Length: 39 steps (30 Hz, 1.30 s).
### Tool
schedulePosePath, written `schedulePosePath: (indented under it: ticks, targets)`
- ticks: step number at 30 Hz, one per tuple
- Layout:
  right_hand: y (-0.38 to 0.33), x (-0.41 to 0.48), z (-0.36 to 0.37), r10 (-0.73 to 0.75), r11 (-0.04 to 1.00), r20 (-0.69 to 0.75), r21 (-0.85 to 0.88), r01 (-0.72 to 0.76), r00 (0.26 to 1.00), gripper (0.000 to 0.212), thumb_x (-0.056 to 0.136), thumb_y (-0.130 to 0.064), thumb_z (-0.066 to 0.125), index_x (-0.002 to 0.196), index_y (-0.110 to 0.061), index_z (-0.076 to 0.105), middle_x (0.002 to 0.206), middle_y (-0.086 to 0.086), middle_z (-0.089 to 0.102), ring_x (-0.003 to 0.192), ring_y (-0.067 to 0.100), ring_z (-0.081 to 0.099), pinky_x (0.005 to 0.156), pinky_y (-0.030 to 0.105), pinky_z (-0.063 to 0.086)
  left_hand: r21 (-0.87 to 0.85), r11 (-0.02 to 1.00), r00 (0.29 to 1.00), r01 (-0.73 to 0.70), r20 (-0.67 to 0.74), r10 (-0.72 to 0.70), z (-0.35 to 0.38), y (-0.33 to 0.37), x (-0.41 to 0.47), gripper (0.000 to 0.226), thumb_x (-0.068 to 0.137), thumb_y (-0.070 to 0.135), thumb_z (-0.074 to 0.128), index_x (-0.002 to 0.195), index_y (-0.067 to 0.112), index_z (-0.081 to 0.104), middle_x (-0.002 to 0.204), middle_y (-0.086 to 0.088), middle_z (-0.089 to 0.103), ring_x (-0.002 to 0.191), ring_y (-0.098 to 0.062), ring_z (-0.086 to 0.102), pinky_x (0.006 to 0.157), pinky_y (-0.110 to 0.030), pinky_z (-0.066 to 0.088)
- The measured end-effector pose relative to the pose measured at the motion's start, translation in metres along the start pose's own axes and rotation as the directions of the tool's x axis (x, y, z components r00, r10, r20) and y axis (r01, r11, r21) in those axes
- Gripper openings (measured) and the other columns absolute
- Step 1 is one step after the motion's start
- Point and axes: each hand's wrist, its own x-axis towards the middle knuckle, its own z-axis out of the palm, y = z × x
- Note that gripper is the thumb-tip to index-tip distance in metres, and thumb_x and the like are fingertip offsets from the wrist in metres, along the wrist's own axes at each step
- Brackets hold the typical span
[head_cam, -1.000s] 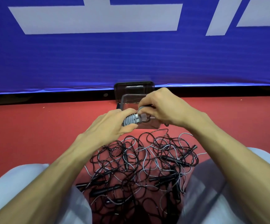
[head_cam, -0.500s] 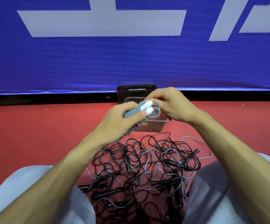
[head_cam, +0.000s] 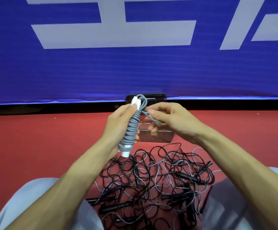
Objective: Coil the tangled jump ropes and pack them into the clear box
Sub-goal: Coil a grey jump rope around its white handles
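Background: a blue banner (head_cam: 135, 72) with large pale lettering hangs across the back, and its lower edge meets a red floor (head_cam: 35, 146).
Left hand (head_cam: 118, 123): raised over the floor with the fingers curled round a grey jump rope (head_cam: 131, 130), gripping it at mid-length.
Grey jump rope: wound in tight turns around its two white handles (head_cam: 125, 152). The bundle stands nearly upright, tilted a little, with white ends showing above and below the hand.
Right hand (head_cam: 173, 120): just beside the left, thumb and forefinger pinching the loose end (head_cam: 153, 120) of the grey cord. That cord runs from the top of the bundle across to this hand. The other fingers are loosely curled.
Hands together or apart: close together but not touching, joined only by the cord.
Clear box (head_cam: 161, 136): on the floor right behind the hands, partly hidden by them. What lies inside cannot be told.
Lid (head_cam: 158, 98): a dark panel standing on edge behind the box, against the foot of the banner.
Tangled ropes (head_cam: 151, 180): a heap of black and grey cords with black handles, on the floor in front of the box, between the person's knees.
Knees (head_cam: 35, 205): in pale cloth, one at each lower corner.
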Motion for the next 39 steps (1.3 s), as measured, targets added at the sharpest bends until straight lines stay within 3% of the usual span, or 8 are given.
schedulePosePath:
  ticks: [8, 12, 15, 20, 25, 28, 32, 39]
  targets:
    - [0.008, 0.004, -0.003, -0.063, 0.917, -0.343, -0.391, -0.082, 0.937, 0.031, 0.081, -0.044, 0.072, 0.083, -0.014, 0.063, 0.068, -0.002, 0.065, 0.065, 0.014, 0.061, 0.071, 0.033, 0.051, 0.087, 0.995, 0.999, -0.044, -0.023, 0.047, -0.003, -0.007, 0.006, 0.028, 0.094, 0.041, 0.061, 0.111, 0.018, 0.058, 0.064, -0.004, 0.062, 0.052, -0.024, 0.059, 0.049, -0.029, 0.049]
    - [0.002, 0.001, -0.004, -0.087, 0.971, -0.231, -0.236, 0.031, 0.969, 0.018, 0.090, -0.017, 0.067, 0.106, -0.012, 0.063, 0.070, 0.005, 0.068, 0.064, 0.018, 0.069, 0.065, 0.029, 0.054, 0.180, 0.979, 0.992, -0.098, -0.056, 0.110, -0.008, -0.008, 0.010, 0.018, 0.093, 0.039, 0.063, 0.103, 0.024, 0.061, 0.065, 0.004, 0.062, 0.054, -0.019, 0.059, 0.051, -0.031, 0.050]
    - [0.000, -0.001, -0.006, -0.135, 0.984, -0.154, -0.139, 0.113, 0.979, 0.040, 0.083, 0.003, 0.070, 0.118, -0.011, 0.060, 0.081, 0.002, 0.069, 0.070, 0.019, 0.069, 0.071, 0.023, 0.054, 0.222, 0.971, 0.992, -0.090, -0.064, 0.107, -0.012, -0.009, 0.012, 0.012, 0.093, 0.040, 0.064, 0.094, 0.028, 0.062, 0.063, 0.007, 0.062, 0.055, -0.019, 0.059, 0.053, -0.032, 0.050]
    - [0.004, 0.004, -0.002, -0.146, 0.988, -0.321, -0.096, 0.122, 0.936, 0.040, 0.085, 0.002, 0.068, 0.121, -0.007, 0.054, 0.096, 0.005, 0.070, 0.070, 0.019, 0.071, 0.067, 0.019, 0.054, 0.169, 0.985, 0.999, -0.044, 0.004, 0.044, -0.006, -0.005, 0.006, 0.018, 0.093, 0.039, 0.063, 0.101, 0.023, 0.061, 0.061, -0.001, 0.062, 0.050, -0.024, 0.057, 0.049, -0.030, 0.050]
    - [0.009, 0.007, -0.009, -0.229, 0.922, -0.356, -0.377, 0.084, 0.906, 0.025, 0.092, -0.011, 0.063, 0.117, -0.012, 0.059, 0.090, 0.006, 0.068, 0.069, 0.008, 0.071, 0.067, 0.010, 0.051, 0.152, 0.988, 0.998, -0.039, 0.057, 0.030, -0.003, -0.004, 0.003, 0.020, 0.093, 0.039, 0.064, 0.102, 0.022, 0.062, 0.066, -0.005, 0.061, 0.052, -0.025, 0.058, 0.050, -0.031, 0.051]
    - [0.010, 0.008, -0.006, -0.145, 0.986, -0.394, -0.130, 0.101, 0.908, 0.027, 0.093, -0.005, 0.059, 0.120, -0.009, 0.056, 0.099, 0.009, 0.066, 0.087, 0.020, 0.072, 0.084, 0.032, 0.058, 0.143, 0.989, 0.997, -0.049, 0.069, 0.040, -0.002, -0.004, 0.003, 0.020, 0.092, 0.039, 0.064, 0.103, 0.023, 0.062, 0.067, -0.006, 0.061, 0.052, -0.026, 0.058, 0.050, -0.031, 0.051]
    - [0.005, 0.007, 0.000, -0.117, 0.945, -0.432, 0.228, 0.234, 0.894, 0.034, 0.090, 0.007, 0.059, 0.120, -0.005, 0.049, 0.110, 0.012, 0.068, 0.093, 0.024, 0.071, 0.082, 0.033, 0.058, 0.109, 0.993, 0.997, -0.041, 0.066, 0.034, -0.001, -0.005, 0.002, 0.015, 0.093, 0.040, 0.063, 0.095, 0.025, 0.062, 0.066, -0.009, 0.061, 0.051, -0.026, 0.059, 0.049, -0.031, 0.050]
    - [0.002, 0.004, 0.009, -0.130, 0.877, -0.421, 0.374, 0.302, 0.898, 0.015, 0.086, -0.001, 0.065, 0.093, -0.012, 0.071, 0.094, 0.009, 0.075, 0.089, 0.021, 0.071, 0.087, 0.034, 0.056, 0.032, 0.999, 0.998, -0.025, 0.066, 0.023, 0.004, -0.005, 0.000, 0.017, 0.096, 0.039, 0.058, 0.097, 0.023, 0.061, 0.069, -0.013, 0.061, 0.051, -0.027, 0.058, 0.051, -0.031, 0.052]
